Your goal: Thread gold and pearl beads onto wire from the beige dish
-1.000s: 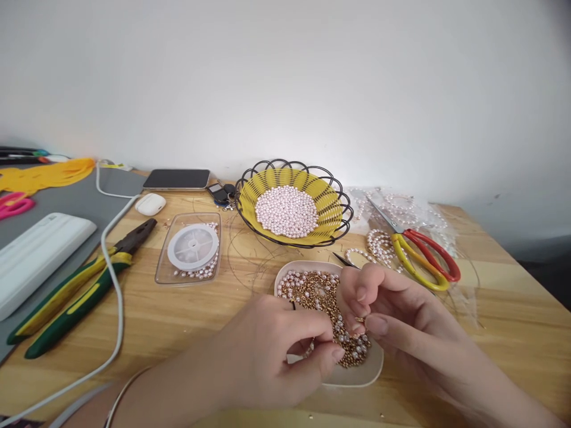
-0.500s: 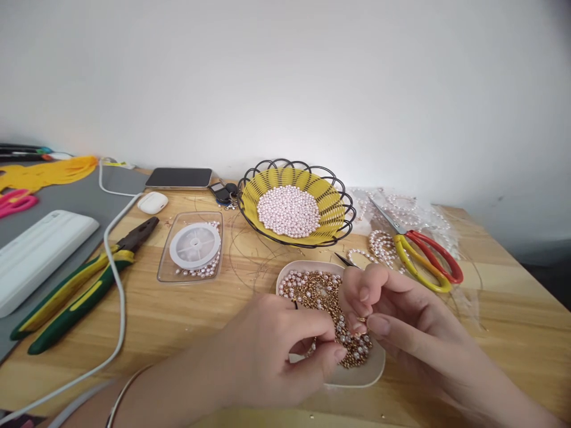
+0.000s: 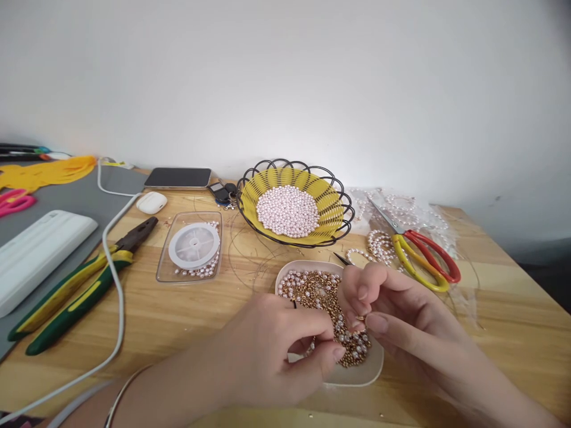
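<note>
Both hands hover over a pale shallow tray (image 3: 373, 370) filled with small gold and pink beads (image 3: 319, 290). My left hand (image 3: 272, 351) has its thumb and fingers pinched together just above the beads, on something too small to make out. My right hand (image 3: 392, 309) pinches a small gold bead at its fingertips, and a thin dark needle tip (image 3: 342, 259) sticks out behind its fingers. The two sets of fingertips are a few centimetres apart.
A yellow wire basket (image 3: 332, 205) of pink pearls stands behind the tray. Red-and-yellow scissors (image 3: 423, 254) and pearl strands lie to the right. To the left are a clear box with a thread spool (image 3: 193, 245), green pliers (image 3: 75, 291), a white cable, a phone (image 3: 177, 177) and an earbud case.
</note>
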A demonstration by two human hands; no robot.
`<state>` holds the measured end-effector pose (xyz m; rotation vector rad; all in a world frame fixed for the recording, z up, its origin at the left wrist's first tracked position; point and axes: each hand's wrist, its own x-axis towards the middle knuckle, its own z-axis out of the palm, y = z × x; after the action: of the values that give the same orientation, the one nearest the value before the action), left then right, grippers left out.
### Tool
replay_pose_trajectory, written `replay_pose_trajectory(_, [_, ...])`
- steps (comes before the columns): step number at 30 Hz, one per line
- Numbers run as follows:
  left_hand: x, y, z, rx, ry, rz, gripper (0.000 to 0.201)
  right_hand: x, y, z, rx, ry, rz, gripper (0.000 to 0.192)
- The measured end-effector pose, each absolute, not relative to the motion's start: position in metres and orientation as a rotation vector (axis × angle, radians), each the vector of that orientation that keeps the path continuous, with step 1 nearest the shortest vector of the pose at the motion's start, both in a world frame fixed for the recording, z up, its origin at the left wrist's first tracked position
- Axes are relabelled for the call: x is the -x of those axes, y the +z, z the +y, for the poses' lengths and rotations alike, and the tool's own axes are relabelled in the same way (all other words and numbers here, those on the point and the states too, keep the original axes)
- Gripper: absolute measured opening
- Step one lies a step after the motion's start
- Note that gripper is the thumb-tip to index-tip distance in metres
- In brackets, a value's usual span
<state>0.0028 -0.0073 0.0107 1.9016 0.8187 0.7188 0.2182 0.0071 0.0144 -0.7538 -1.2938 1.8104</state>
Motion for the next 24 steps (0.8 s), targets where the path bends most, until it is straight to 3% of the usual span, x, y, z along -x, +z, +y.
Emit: replay_pose_trajectory(24, [-0.0046, 0.0171, -0.0073, -1.551, 0.612, 0.727, 0.028, -0.2195, 0.017, 0.0057, 0.677, 1.739, -1.373, 0.002])
